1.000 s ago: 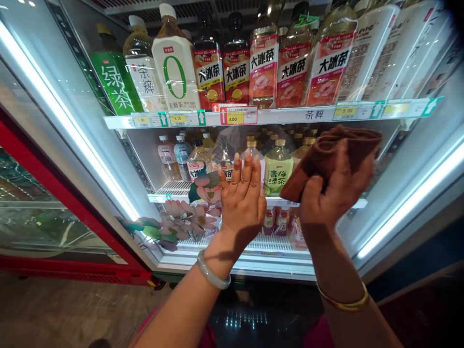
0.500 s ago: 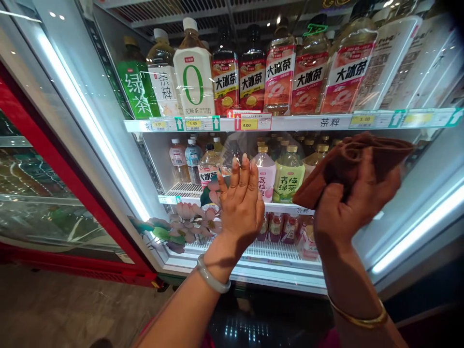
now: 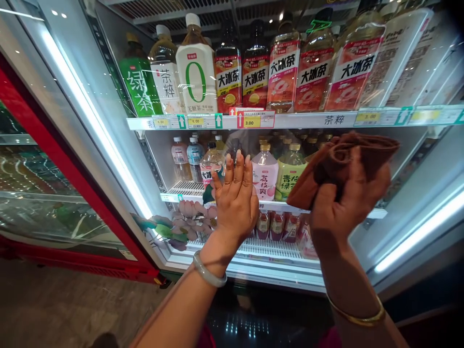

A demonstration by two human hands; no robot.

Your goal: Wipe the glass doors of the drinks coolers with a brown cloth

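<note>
A glass door with flower decals (image 3: 192,220) stands in front of shelves of bottled drinks. Flat against the glass, fingers stretched upward, my left hand (image 3: 237,200) holds nothing; a pale bangle circles its wrist. My right hand (image 3: 351,203), with a thin gold bangle, grips a folded brown cloth (image 3: 322,169) at the right. The cloth is bunched above the thumb, at the height of the middle shelf; whether it touches the glass I cannot tell.
Large tea bottles (image 3: 197,72) line the upper shelf above a strip of price tags (image 3: 250,121). Smaller bottles (image 3: 264,169) stand on the middle shelf. A red-framed cooler (image 3: 83,179) adjoins at the left, over a brown floor (image 3: 72,309).
My right hand and the cloth have shifted slightly left. My left hand has also moved a little left, still spread on the glass. The view has tilted slightly.
</note>
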